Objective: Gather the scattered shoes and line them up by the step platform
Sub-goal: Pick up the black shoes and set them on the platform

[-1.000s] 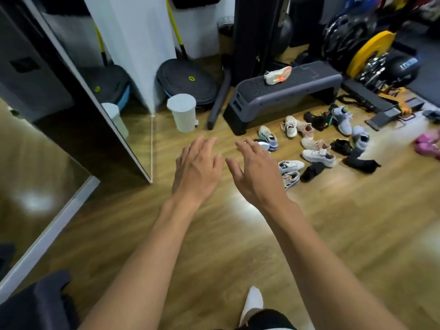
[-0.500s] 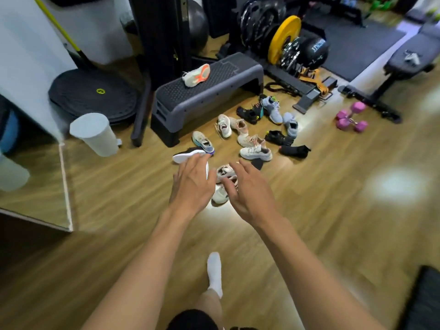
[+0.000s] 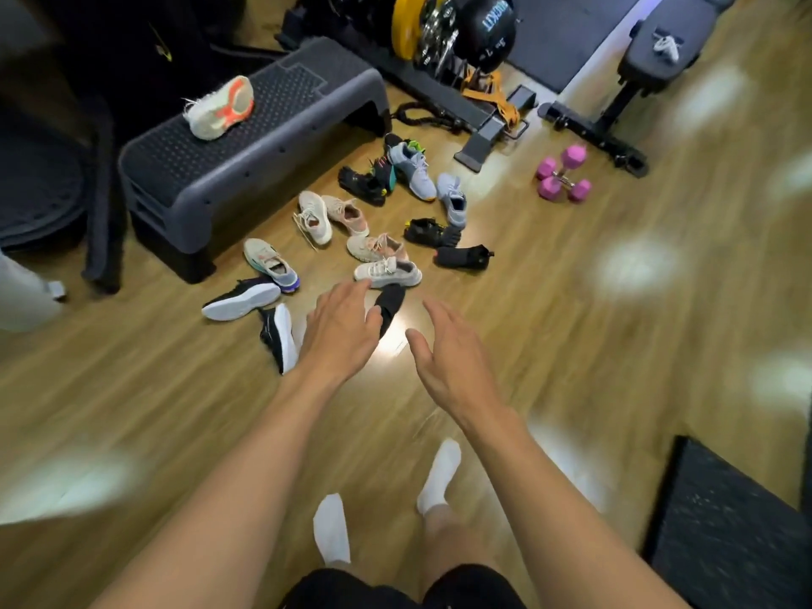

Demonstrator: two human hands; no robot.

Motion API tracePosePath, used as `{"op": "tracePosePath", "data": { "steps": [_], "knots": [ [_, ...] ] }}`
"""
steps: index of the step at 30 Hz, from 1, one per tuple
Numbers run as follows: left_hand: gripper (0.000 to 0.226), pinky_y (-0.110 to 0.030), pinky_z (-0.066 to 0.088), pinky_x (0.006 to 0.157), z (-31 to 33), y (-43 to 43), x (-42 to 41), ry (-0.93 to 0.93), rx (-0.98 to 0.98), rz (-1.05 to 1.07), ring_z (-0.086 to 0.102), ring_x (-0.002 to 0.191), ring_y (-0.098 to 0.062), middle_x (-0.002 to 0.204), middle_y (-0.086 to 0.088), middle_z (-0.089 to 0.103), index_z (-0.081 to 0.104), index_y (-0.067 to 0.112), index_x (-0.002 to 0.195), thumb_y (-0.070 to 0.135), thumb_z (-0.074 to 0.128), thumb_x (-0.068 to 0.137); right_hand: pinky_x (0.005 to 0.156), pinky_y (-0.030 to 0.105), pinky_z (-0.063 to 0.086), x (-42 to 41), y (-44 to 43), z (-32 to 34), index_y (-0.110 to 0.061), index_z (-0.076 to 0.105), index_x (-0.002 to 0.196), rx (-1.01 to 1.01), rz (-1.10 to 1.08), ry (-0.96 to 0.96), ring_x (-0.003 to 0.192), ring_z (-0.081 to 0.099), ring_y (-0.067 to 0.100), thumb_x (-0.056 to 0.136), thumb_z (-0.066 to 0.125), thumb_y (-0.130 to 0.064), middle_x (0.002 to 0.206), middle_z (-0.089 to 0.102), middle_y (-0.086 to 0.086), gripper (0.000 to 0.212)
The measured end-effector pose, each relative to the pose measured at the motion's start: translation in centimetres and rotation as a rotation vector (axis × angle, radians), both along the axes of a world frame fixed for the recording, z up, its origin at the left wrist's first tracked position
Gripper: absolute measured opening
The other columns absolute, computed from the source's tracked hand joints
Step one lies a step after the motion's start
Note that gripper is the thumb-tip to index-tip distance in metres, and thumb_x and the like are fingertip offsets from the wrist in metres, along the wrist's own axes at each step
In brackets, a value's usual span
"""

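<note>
Several shoes lie scattered on the wood floor in front of the grey step platform (image 3: 246,142). A cream shoe with an orange sole (image 3: 222,108) rests on top of the platform. My left hand (image 3: 340,334) hovers open over a black shoe (image 3: 390,305), near a white sneaker (image 3: 386,272) and two black shoes with white soles (image 3: 241,301) (image 3: 279,338). My right hand (image 3: 452,358) is open over bare floor just right of the black shoe. Farther back lie beige and pink sneakers (image 3: 347,215), black shoes (image 3: 461,257) and light blue shoes (image 3: 413,169).
Pink dumbbells (image 3: 564,173) sit to the right of the shoes. A weight rack with a yellow plate (image 3: 406,24) and a bench (image 3: 668,41) stand behind. A dark mat (image 3: 725,534) lies at the lower right. My socked feet (image 3: 437,476) stand on the floor.
The view has swung right and closer to the shoe pile. Both hands have reached forward, the left now over the black shoe. The white bin has nearly left the view.
</note>
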State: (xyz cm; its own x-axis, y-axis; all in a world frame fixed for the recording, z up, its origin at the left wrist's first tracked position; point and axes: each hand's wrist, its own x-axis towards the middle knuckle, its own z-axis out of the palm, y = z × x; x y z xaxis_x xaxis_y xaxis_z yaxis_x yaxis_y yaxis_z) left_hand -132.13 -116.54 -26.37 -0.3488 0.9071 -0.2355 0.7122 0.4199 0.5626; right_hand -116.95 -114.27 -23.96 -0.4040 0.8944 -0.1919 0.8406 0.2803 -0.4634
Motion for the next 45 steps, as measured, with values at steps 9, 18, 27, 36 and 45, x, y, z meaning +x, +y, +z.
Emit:
{"op": "tracePosePath", "data": {
  "steps": [9, 18, 27, 36, 45],
  "knots": [
    [0.051, -0.044, 0.032, 0.110, -6.1, 11.2, 2.7, 0.010, -0.128, 0.132, 0.037, 0.134, -0.029, 0.145, -0.009, 0.042, 0.037, 0.014, 0.143, 0.023, 0.044, 0.094, 0.104, 0.035, 0.036, 1.7, 14.3, -5.6, -0.013, 0.023, 0.149, -0.229, 0.046, 0.016, 0.134, 0.040, 0.026, 0.096, 0.046, -0.034, 0.149, 0.038, 0.007, 0.062],
    [0.056, -0.050, 0.039, 0.102, -17.0, 22.0, 1.8, -0.025, -0.271, 0.197, 0.044, 0.127, -0.036, 0.140, -0.015, 0.047, 0.034, 0.014, 0.144, 0.024, 0.046, 0.090, 0.099, 0.032, 0.038, -0.8, 26.0, -15.7, -0.010, 0.030, 0.145, -0.452, 0.006, -0.021, 0.128, 0.046, 0.029, 0.095, 0.050, -0.030, 0.140, 0.048, 0.013, 0.057],
    [0.052, -0.049, 0.040, 0.093, -39.1, 31.1, 0.1, 0.027, -0.509, 0.123, 0.047, 0.120, -0.037, 0.133, -0.016, 0.049, 0.033, 0.014, 0.142, 0.019, 0.046, 0.091, 0.097, 0.031, 0.038, -4.7, 34.2, -37.9, -0.006, 0.039, 0.138, -0.694, -0.020, -0.078, 0.126, 0.048, 0.028, 0.094, 0.050, -0.028, 0.137, 0.051, 0.013, 0.050],
    [0.056, -0.048, 0.035, 0.104, -66.4, 34.6, -2.3, -0.034, -0.737, 0.209, 0.040, 0.130, -0.037, 0.141, -0.018, 0.039, 0.028, 0.014, 0.143, 0.027, 0.050, 0.093, 0.074, 0.034, 0.046, -9.5, 37.1, -66.3, -0.003, 0.050, 0.122, -0.937, -0.170, -0.107, 0.101, 0.059, 0.030, 0.085, 0.054, -0.018, 0.116, 0.060, 0.015, 0.041],
    [0.038, -0.041, 0.043, 0.084, -73.5, 34.7, -3.3, 0.243, -0.625, 0.194, 0.053, 0.115, -0.036, 0.128, -0.014, 0.049, 0.043, 0.012, 0.132, 0.020, 0.048, 0.096, 0.085, 0.042, 0.056, -11.7, 36.9, -76.8, -0.001, 0.050, 0.125, -0.904, -0.289, -0.148, 0.102, 0.065, 0.033, 0.081, 0.064, -0.026, 0.118, 0.063, 0.015, 0.052]
  ]
}}
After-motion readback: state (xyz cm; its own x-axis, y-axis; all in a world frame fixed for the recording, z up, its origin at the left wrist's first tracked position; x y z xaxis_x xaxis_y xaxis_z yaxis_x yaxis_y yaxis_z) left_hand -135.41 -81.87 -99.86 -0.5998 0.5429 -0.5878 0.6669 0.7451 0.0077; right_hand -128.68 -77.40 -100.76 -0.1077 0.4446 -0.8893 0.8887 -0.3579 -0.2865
